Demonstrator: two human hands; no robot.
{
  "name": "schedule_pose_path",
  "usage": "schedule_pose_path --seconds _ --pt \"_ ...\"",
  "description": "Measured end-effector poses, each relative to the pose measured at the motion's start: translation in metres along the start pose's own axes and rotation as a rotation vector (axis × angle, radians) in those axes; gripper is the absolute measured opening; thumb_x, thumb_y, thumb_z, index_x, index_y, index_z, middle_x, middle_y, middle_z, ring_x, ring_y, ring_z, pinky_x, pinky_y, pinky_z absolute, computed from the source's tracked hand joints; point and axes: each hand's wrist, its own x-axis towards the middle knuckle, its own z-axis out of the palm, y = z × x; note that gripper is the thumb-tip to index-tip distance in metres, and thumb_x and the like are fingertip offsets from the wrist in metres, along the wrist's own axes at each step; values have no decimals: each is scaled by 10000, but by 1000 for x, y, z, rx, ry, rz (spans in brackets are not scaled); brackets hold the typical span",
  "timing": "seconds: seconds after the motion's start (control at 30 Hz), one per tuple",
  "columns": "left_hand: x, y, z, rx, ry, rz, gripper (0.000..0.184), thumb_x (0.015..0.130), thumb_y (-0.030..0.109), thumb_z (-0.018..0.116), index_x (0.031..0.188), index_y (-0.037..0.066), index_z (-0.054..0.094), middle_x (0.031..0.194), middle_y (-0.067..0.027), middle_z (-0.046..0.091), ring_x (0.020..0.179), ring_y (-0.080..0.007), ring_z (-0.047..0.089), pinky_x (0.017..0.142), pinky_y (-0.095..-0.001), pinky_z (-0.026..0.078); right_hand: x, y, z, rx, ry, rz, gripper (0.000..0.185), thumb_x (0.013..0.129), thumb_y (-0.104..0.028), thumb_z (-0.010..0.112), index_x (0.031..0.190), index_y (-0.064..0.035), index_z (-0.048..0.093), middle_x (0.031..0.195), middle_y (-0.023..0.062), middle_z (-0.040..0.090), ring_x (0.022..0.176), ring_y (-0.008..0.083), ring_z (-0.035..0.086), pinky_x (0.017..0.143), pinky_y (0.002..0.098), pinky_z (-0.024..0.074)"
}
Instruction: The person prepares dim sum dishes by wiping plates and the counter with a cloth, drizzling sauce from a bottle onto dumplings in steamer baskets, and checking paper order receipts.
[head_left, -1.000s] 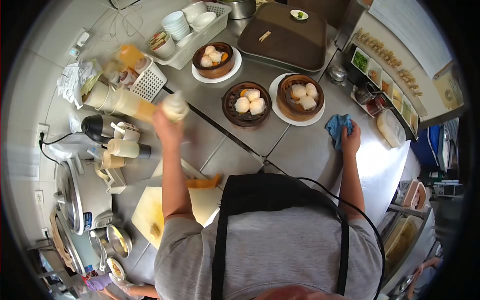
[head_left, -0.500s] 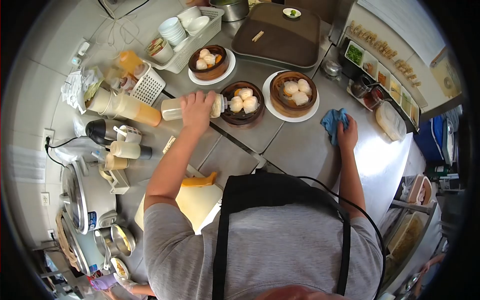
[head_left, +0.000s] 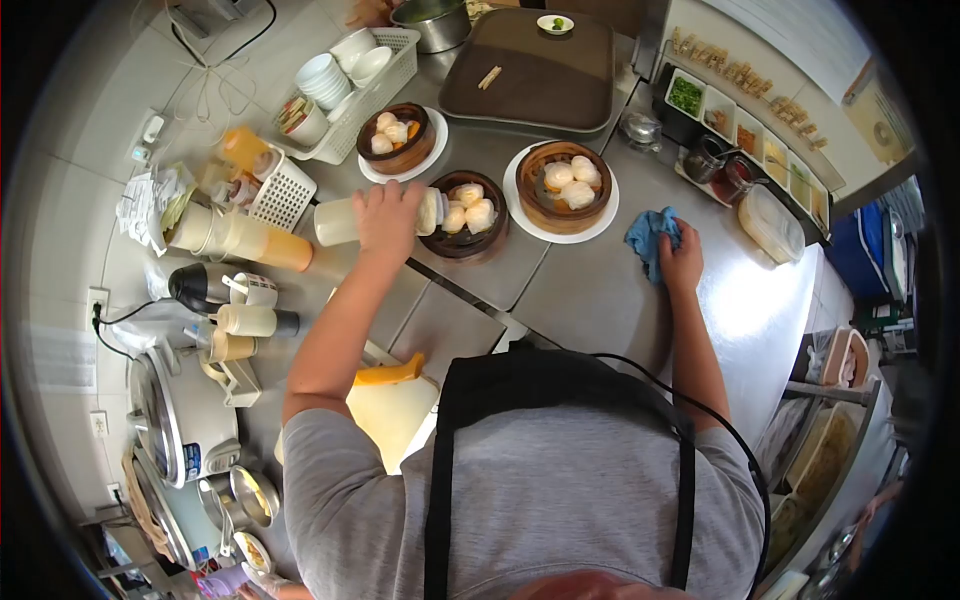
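Pale tiled wall [head_left: 60, 220] runs along the left, meeting a brushed stainless-steel counter [head_left: 590, 300] that spreads under both your hands. Well to the left of your left fingers lies a clear plastic bottle of orange liquid [head_left: 278, 249], near a white perforated plastic basket [head_left: 285, 192].

Your left hand [head_left: 388, 222] is wrapped from above around a translucent plastic squeeze bottle with pale contents [head_left: 337, 222], tipped onto its side. Its capped end points right from your fingers, over the near edge of a round dark-brown bamboo steamer [head_left: 462, 246] holding whitish, rounded dumplings [head_left: 480, 216]; you cannot tell whether anything is flowing out.

Just beyond those fingers, a second brown steamer [head_left: 411, 163] sits on a round white plate [head_left: 434, 172]. Between your two hands, a third steamer [head_left: 548, 214], with more dumplings, stands on another white plate [head_left: 606, 218].

Your right hand [head_left: 683, 258] has its fingers curled in on a crumpled blue cloth [head_left: 648, 236] against the steel. Right of those fingers rests a clear lidded plastic tub [head_left: 772, 225].
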Motion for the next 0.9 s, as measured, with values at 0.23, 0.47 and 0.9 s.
schedule_pose_path --seconds 0.23,0.47,0.9 --pt "34 49 -23 -179 97 63 444 687 50 527 1113 164 479 969 -76 493 945 -258 461 890 -482 256 0 -1 -2 12 22 -20 301 719 -202 597 1007 -129 545 918 99 547 846 294 539 708 369 437" --pt "75 93 -6 -99 105 166 399 688 24 507 1063 161 496 938 -78 511 935 -258 477 855 -447 278 -2 -3 -6 32 11 -23 290 725 -210 595 997 -127 544 901 91 552 824 290 547 691 372 444" --pt "80 111 -25 -107 -15 175 427 689 34 528 1090 176 494 968 -70 511 949 -259 476 879 -460 262 1 -4 -8 86 33 -27 275 715 -200 596 972 -116 547 880 96 553 804 295 551 675 369 448"
